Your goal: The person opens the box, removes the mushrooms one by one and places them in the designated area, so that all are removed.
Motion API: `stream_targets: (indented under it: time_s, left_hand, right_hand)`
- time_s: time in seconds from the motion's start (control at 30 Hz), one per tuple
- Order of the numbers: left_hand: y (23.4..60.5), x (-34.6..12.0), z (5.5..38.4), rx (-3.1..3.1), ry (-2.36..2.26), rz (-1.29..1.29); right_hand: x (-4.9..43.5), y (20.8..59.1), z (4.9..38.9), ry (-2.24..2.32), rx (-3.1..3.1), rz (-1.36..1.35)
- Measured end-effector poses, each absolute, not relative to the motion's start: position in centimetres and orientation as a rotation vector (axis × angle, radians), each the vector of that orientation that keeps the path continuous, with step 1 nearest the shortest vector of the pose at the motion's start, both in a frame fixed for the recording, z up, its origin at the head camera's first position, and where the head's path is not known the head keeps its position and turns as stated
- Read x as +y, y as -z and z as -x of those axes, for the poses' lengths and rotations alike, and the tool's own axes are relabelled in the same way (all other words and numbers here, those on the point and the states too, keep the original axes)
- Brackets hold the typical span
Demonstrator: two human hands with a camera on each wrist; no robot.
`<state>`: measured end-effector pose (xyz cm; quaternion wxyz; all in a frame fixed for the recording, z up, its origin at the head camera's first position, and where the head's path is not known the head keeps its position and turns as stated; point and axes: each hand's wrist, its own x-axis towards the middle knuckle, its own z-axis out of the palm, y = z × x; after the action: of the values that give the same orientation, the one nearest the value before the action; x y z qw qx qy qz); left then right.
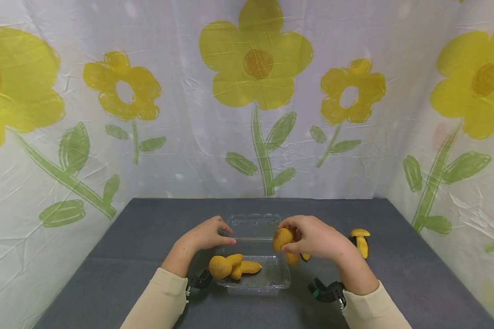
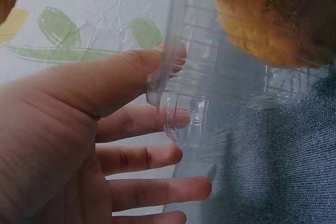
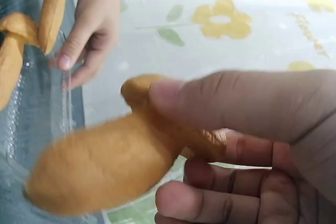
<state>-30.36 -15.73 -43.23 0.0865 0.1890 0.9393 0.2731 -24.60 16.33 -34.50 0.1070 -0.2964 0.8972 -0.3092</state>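
A clear plastic clamshell container (image 1: 277, 275) sits in the middle of the table, its lid (image 1: 255, 224) folded back. Two yellow-orange mushrooms (image 1: 251, 267) lie in its left part, one with its round cap toward the front. My left hand (image 1: 207, 234) is at the container's left side, thumb and index finger on either side of the rim, the other fingers spread loosely outside. In my right hand (image 1: 314, 237) a mushroom (image 3: 110, 166) is pinched between thumb and fingers, above the container's right edge. The right wrist view shows its thick stem pointing toward the container.
Another mushroom (image 1: 361, 244) lies on the dark cloth-covered table (image 1: 119, 269) to the right. Part of one more mushroom (image 1: 306, 257) shows below the right hand, mostly hidden by it. A flower-printed curtain (image 1: 181, 173) closes off the back and sides.
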Motion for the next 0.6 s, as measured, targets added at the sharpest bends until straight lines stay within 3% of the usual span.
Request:
stream_targets:
  time_s: [0.6]
  left_hand:
    - [43.1, -15.6, 30.2, 2.796, -0.842, -0.552]
  right_hand:
    - [19.1, 34.2, 24.5, 0.717, 2.686, 0.491]
